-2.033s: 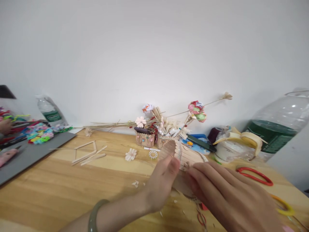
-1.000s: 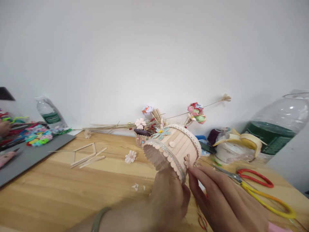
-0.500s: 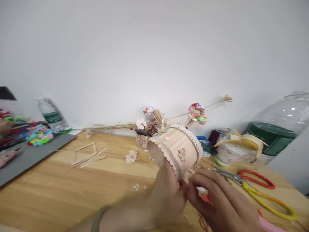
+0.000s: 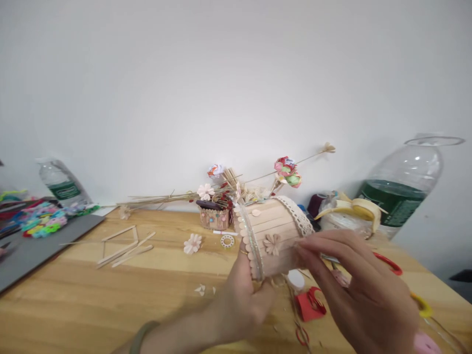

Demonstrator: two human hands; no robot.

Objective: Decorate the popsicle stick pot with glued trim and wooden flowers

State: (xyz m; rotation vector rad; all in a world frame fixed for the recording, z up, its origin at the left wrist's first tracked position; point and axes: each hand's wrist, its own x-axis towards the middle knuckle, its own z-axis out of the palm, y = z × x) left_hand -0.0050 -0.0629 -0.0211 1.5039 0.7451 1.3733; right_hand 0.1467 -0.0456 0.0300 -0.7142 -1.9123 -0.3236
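Stick pot (image 4: 275,226), round, trimmed with lace (image 4: 299,219) and a paper flower (image 4: 272,243): held on its side above the table (image 4: 110,295), left hand (image 4: 241,300) clasped under one rim, right hand (image 4: 365,295) pinching the lace rim; probably light and stiff, glue joints fragile, best gripped gently at both rims.

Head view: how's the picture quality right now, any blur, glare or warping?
Head view: soft, even light with faint shadows; left hand and right hand motion-blurred, stick pot fairly sharp; small glare spots on the big bottle; wide-lens warping tilts it and the small bottle outward.
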